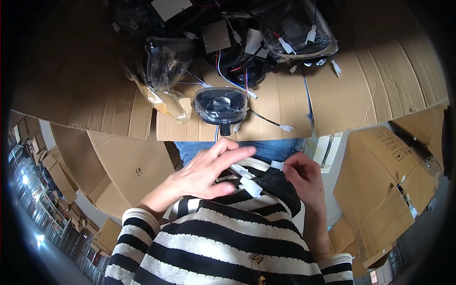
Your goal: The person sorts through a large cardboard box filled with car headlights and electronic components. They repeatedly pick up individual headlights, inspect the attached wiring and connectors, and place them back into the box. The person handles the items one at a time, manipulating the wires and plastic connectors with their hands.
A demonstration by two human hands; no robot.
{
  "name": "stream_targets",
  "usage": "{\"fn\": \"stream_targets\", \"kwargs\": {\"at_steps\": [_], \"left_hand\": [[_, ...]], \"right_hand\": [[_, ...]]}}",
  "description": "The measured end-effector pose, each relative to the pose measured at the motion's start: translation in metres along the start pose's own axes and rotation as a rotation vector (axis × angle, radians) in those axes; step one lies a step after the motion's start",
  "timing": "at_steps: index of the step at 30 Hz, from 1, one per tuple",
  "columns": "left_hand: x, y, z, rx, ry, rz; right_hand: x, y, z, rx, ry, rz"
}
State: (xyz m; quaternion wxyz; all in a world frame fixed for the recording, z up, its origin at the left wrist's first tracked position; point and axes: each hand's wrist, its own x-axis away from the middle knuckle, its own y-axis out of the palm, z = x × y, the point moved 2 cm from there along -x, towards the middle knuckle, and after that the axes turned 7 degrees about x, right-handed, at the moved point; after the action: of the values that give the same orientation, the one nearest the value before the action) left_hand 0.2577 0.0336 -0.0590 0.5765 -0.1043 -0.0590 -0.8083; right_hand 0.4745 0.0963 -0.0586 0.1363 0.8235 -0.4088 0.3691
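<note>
Both hands (204, 173) (304, 175) on white connectors (250, 186)

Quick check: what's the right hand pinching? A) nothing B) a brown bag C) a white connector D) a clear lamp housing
C: the right hand pinches a small white connector at its fingertips; the lamp housing sits apart on the cardboard.

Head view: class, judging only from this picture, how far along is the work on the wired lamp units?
Looks done: several lamp units in clear bags lie at the far side of the cardboard sheet. In hand: the left hand and right hand both hold white plug connectors over the lap. Left: one unbagged lamp unit sits nearest, its connector wire loose on the cardboard.
</note>
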Motion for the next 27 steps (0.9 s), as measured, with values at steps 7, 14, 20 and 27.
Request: {"fn": "stream_targets", "kwargs": {"at_steps": [7, 14, 20, 27], "left_hand": [[-0.003, 0.0, 0.001, 0.229, 0.046, -0.081], [-0.003, -0.004, 0.003, 0.227, 0.027, -0.072], [0.0, -0.004, 0.0, 0.232, 0.001, -0.122], [0.003, 0.0, -0.002, 0.202, -0.038, -0.167]], "right_hand": [[0.017, -0.003, -0.037, 0.012, -0.101, -0.165], [0.019, 0.003, -0.051, 0.015, -0.244, -0.172], [0.018, 0.005, -0.054, 0.197, -0.26, -0.15], [0.015, 0.015, -0.046, 0.394, -0.386, -0.09]]}}
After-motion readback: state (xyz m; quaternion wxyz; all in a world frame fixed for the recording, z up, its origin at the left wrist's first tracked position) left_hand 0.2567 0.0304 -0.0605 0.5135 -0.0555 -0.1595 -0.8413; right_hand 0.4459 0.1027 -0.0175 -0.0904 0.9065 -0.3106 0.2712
